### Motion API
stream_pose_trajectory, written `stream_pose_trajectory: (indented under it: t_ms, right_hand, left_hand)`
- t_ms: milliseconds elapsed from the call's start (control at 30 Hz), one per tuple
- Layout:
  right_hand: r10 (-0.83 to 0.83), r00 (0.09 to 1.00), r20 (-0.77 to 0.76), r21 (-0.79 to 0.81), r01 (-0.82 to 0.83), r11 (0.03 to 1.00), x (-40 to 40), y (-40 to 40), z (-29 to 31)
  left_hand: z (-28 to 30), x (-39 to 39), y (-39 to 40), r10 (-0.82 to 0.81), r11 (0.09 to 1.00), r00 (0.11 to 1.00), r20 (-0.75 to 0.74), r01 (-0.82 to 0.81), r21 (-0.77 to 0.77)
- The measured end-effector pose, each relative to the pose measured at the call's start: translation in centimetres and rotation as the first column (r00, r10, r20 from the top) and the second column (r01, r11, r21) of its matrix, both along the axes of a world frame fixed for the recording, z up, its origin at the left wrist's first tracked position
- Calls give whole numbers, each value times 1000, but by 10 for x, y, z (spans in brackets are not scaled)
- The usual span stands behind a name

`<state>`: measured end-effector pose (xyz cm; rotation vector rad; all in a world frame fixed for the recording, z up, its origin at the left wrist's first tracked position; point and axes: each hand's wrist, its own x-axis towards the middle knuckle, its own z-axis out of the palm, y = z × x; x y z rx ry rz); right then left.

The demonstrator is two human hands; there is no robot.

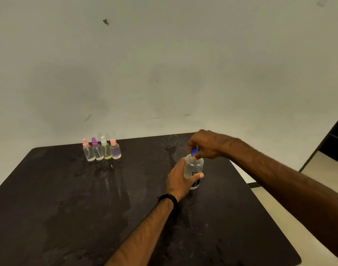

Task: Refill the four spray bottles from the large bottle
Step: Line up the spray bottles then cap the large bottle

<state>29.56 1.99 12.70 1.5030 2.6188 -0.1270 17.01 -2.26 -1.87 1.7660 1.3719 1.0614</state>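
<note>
The large clear bottle [194, 167] with a blue cap [194, 151] stands upright on the dark table [68, 208], right of centre. My left hand [178, 178] grips its body from the left, thumb across the label. My right hand [206, 144] comes from above and pinches the blue cap. Several small spray bottles stand in a tight row at the table's far left: a pink-capped one [87, 150], a purple-capped one [96, 149], a white-capped one [105, 148] and another pink-capped one [115, 149].
The table top shows wet smears and scratches around the middle. A plain wall [164, 73] rises right behind the table. The table's right edge drops to a pale floor [279, 214], with a dark doorway [335, 141] at far right.
</note>
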Motion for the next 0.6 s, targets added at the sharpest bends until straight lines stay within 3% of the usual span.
stream_pose_trajectory:
  t_ms: [267,600]
  right_hand:
    - [-101,994,-41,79,104,991,-4,2,-8]
    - [-268,934,-235,104,298,949,5,-5,-42]
  left_hand:
    - [-4,0,1,15,1000,1000,18,-15,12]
    - [-8,1,2,-3,1000,998,59,4,-19]
